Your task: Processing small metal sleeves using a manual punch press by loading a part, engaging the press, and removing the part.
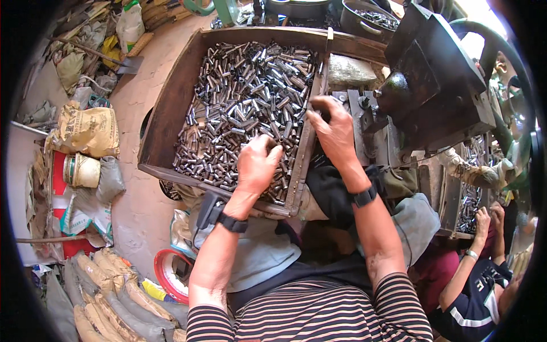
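A wooden tray (pixel 165 111) in front of me is heaped with short, shiny metal tubes (pixel 245 97). My left hand (pixel 259 165) is over the near part of the heap, its fingers curled in and thumb close to them. Whatever lies in those fingers is hidden. Just past the tray's right wall is my right hand (pixel 335 134), with fingers bent and drawn toward the thumb. I cannot make out what it grips. Right of that hand stands a dark, heavy machine (pixel 436 80) with a metal block and tooling (pixel 364 122) below its head.
A large wheel (pixel 527 74) curves behind the machine. At the right, another person's hands (pixel 484 219) work at a second tray (pixel 470 205) of metal pieces. Pots (pixel 370 23) stand beyond my tray. Sacks (pixel 85 128), a white bucket (pixel 85 171) and a red-rimmed bucket (pixel 156 268) lie leftward.
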`<move>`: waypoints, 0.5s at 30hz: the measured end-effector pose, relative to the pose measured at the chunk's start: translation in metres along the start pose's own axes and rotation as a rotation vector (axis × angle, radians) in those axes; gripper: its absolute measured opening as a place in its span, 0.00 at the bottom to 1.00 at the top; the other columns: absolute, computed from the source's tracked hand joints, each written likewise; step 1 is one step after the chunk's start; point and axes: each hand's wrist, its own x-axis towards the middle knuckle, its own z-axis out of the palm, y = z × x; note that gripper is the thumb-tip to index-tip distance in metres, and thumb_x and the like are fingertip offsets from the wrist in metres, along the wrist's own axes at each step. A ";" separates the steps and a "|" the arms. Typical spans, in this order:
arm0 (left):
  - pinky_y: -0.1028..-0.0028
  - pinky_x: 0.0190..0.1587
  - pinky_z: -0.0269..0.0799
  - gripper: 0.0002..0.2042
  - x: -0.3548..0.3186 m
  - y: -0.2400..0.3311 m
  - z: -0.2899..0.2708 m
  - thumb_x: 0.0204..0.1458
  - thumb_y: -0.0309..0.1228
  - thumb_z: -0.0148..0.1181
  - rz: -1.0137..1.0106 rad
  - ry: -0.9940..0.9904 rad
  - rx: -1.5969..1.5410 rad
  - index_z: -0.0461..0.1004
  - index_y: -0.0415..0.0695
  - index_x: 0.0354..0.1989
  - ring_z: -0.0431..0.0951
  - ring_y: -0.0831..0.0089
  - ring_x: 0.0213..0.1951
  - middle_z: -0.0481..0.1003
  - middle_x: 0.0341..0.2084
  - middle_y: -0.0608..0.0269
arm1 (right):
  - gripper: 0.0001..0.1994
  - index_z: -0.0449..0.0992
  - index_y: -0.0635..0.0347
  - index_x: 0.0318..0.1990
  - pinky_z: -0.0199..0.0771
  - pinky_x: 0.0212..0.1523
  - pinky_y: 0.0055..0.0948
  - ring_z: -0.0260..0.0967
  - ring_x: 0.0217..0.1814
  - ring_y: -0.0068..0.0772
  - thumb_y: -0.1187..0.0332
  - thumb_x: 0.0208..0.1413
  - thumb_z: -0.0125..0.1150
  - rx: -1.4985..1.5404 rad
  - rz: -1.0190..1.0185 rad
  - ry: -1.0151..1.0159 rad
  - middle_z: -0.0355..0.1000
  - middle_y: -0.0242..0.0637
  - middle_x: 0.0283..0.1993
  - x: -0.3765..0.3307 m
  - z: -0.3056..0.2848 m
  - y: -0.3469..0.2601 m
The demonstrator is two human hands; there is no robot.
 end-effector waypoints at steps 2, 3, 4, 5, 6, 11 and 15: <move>0.75 0.27 0.70 0.06 -0.006 0.008 -0.014 0.51 0.29 0.59 -0.314 -0.121 -0.557 0.73 0.40 0.33 0.73 0.77 0.25 0.76 0.25 0.64 | 0.07 0.76 0.61 0.37 0.70 0.36 0.26 0.70 0.32 0.26 0.70 0.52 0.62 0.346 0.233 -0.053 0.74 0.35 0.33 -0.018 -0.008 -0.007; 0.78 0.25 0.70 0.06 -0.008 0.017 -0.023 0.51 0.28 0.59 -0.481 -0.168 -0.814 0.72 0.41 0.34 0.72 0.80 0.25 0.76 0.26 0.65 | 0.06 0.76 0.62 0.37 0.70 0.34 0.24 0.68 0.31 0.22 0.70 0.54 0.62 0.532 0.264 -0.057 0.74 0.31 0.32 -0.027 -0.010 -0.005; 0.83 0.23 0.68 0.04 -0.015 0.018 -0.030 0.52 0.26 0.58 -0.510 -0.155 -0.984 0.71 0.43 0.34 0.71 0.84 0.25 0.76 0.28 0.66 | 0.06 0.76 0.62 0.37 0.70 0.34 0.24 0.68 0.31 0.22 0.70 0.54 0.62 0.537 0.263 -0.070 0.74 0.31 0.32 -0.035 -0.010 -0.014; 0.83 0.24 0.70 0.05 -0.020 0.021 -0.034 0.52 0.26 0.59 -0.564 -0.134 -1.083 0.70 0.43 0.36 0.72 0.84 0.25 0.76 0.29 0.66 | 0.06 0.75 0.63 0.36 0.70 0.33 0.23 0.68 0.30 0.21 0.70 0.55 0.61 0.703 0.399 -0.108 0.73 0.30 0.32 -0.042 -0.012 -0.024; 0.82 0.25 0.72 0.05 -0.025 0.021 -0.035 0.53 0.26 0.58 -0.567 -0.120 -1.158 0.69 0.43 0.36 0.74 0.82 0.26 0.76 0.30 0.65 | 0.05 0.75 0.63 0.36 0.70 0.32 0.23 0.68 0.30 0.20 0.71 0.56 0.61 0.868 0.539 -0.146 0.72 0.29 0.31 -0.048 -0.014 -0.032; 0.79 0.29 0.75 0.05 -0.039 0.025 -0.036 0.55 0.26 0.56 -0.546 -0.113 -1.356 0.68 0.43 0.38 0.77 0.78 0.29 0.76 0.32 0.64 | 0.06 0.74 0.63 0.36 0.70 0.31 0.21 0.69 0.28 0.19 0.71 0.56 0.61 0.914 0.621 -0.179 0.72 0.30 0.30 -0.064 -0.015 -0.049; 0.77 0.31 0.76 0.05 -0.045 0.030 -0.037 0.55 0.25 0.55 -0.507 -0.116 -1.416 0.68 0.42 0.39 0.78 0.76 0.29 0.75 0.31 0.63 | 0.05 0.73 0.64 0.36 0.70 0.31 0.20 0.70 0.28 0.20 0.71 0.57 0.60 0.885 0.570 -0.230 0.72 0.30 0.29 -0.071 -0.013 -0.053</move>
